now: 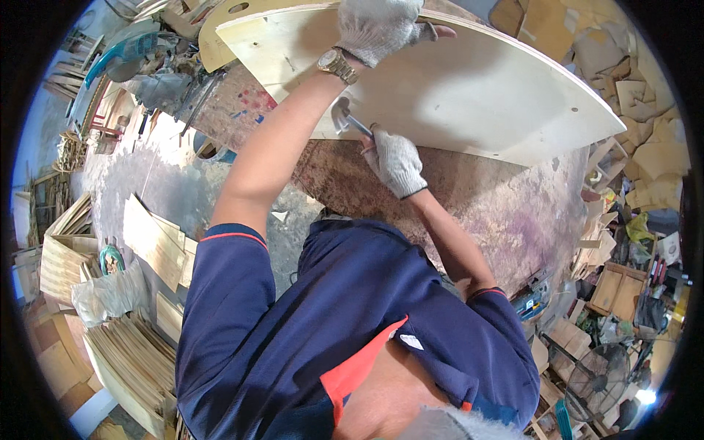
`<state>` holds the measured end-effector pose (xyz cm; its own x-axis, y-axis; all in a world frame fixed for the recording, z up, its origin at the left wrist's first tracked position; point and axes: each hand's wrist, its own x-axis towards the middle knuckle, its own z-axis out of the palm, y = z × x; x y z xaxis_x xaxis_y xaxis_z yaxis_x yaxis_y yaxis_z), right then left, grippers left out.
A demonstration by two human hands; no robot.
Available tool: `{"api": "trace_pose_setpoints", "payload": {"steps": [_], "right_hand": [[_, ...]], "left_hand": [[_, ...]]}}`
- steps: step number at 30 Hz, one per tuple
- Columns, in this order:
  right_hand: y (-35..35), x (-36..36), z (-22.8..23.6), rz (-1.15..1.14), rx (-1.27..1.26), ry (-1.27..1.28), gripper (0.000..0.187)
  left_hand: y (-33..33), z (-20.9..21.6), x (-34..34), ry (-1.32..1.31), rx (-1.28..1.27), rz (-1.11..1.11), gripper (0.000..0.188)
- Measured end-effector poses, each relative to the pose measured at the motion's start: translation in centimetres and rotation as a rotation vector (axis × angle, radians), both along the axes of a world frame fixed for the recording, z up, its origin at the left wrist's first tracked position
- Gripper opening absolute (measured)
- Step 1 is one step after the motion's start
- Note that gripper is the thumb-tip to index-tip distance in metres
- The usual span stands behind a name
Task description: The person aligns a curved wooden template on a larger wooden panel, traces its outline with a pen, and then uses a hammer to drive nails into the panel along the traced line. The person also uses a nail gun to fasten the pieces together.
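Note:
A large pale plywood panel (pixel 455 88) with a curved far edge stands tilted on the worn workbench (pixel 506 198). My left hand (pixel 378 29), in a grey knitted glove with a wristwatch (pixel 337 64) below it, grips the panel's far edge. Its thumb points right along the panel's face; the other fingers are partly cut off by the picture's edge. Closer to me, my right hand (pixel 397 163), gloved too, is closed around the handle of a hammer (pixel 358 125). The hammer's head, slightly blurred, is in front of the panel's lower left part.
Another yellowish board (pixel 213 37) lies behind the panel. Stacked thin wood sheets (pixel 132 374) and loose boards (pixel 158 242) are at left. A fan (pixel 598 380) stands at lower right among clutter, and wood offcuts (pixel 645 117) pile up at far right.

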<state>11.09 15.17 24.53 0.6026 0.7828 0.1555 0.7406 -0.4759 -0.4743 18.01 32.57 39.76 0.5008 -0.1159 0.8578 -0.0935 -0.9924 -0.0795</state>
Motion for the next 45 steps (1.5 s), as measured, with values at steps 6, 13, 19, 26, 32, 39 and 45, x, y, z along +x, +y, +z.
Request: {"api": "trace_pose_setpoints", "payload": {"steps": [6, 13, 19, 26, 32, 39, 45], "right_hand": [[0.8, 0.0, -1.1, -0.117, 0.038, -0.170, 0.025], [0.3, -0.3, -3.4, 0.100, 0.215, -0.115, 0.029], [0.8, 0.6, -4.5, -0.082, -0.106, -0.078, 0.037], [0.5, 0.8, -5.1, -0.112, 0.017, -0.169, 0.029], [2.2, 1.4, -6.9, -0.060, 0.252, 0.187, 0.035], [-2.2, 1.9, -9.5, -0.208, -0.039, 0.212, 0.040], [-9.1, 4.4, -10.0, -0.788, 0.999, 0.688, 0.054]], "left_hand": [[-0.3, -0.6, -0.1, -0.123, 0.054, 0.009, 0.056], [-0.4, -0.8, 0.0, -0.200, 0.069, 0.027, 0.056], [-0.2, -0.5, 0.0, -0.029, 0.001, 0.054, 0.056], [-0.6, 0.0, -0.4, -0.123, 0.053, 0.038, 0.057], [0.4, -0.7, -0.2, -0.020, 0.018, 0.005, 0.041], [1.1, -1.4, 2.3, -0.403, 0.200, -0.040, 0.051], [1.3, -1.2, 1.4, -0.051, 0.200, 0.152, 0.061]]}}
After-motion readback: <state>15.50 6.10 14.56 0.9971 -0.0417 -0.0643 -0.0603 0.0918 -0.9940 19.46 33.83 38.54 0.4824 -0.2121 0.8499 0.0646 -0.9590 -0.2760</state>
